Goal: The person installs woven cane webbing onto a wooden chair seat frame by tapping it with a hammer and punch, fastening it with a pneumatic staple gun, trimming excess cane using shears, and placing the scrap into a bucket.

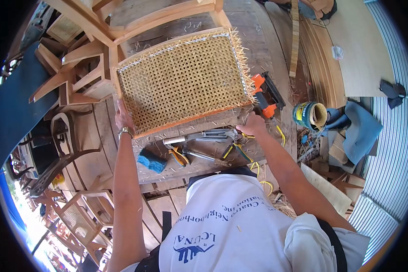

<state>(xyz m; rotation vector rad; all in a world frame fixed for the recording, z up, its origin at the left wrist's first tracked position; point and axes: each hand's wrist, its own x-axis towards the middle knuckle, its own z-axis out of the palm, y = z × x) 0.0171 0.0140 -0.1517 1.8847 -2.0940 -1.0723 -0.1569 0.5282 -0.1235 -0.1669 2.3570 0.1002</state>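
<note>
Head view: the left hand (124, 117) has its fingers closed on the cane seat's (181, 75) near left corner; the right hand (253, 125) curls its fingers just beside the near right corner, any hold impossible to tell. The seat's long axis runs sideways between them, angling away rightward. Past the right fingers lie a nail gun (268, 109) and the edge of the desk (265, 54).

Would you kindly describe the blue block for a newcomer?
Start at the tan woven-cane chair seat. Below its lower left corner, left of the orange-handled pliers, lies the rough blue block; its spongy look and all-blue colour set it apart from them.
</note>
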